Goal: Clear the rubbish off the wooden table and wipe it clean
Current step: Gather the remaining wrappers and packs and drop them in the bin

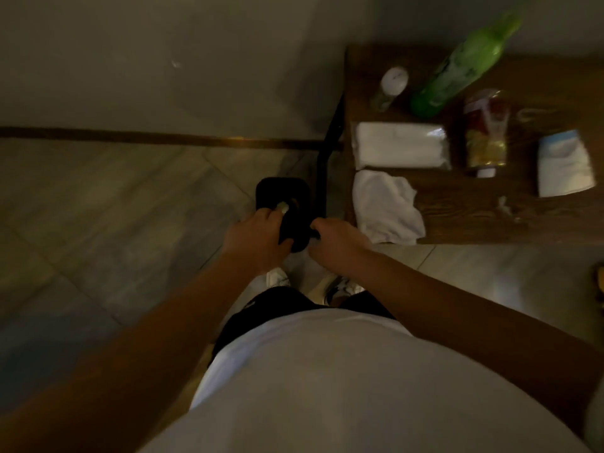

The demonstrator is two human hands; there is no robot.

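The black bin (pixel 282 204) stands on the floor just beside the dark leg of the wooden table (pixel 474 207). It looks like light, stiff plastic, so I judge it is best taken by the rim. The left hand (pixel 258 238) is closed on its near rim; the right hand (pixel 336 246) is curled at the rim too, but whether it really grips I cannot tell. On the table lie the rubbish: a crumpled white cloth (pixel 387 207), soft and light, a plastic pack (pixel 400 145), a snack wrapper (pixel 485 132), thin and probably slippery, and a green bottle (pixel 461 67), stiff, easy at the body.
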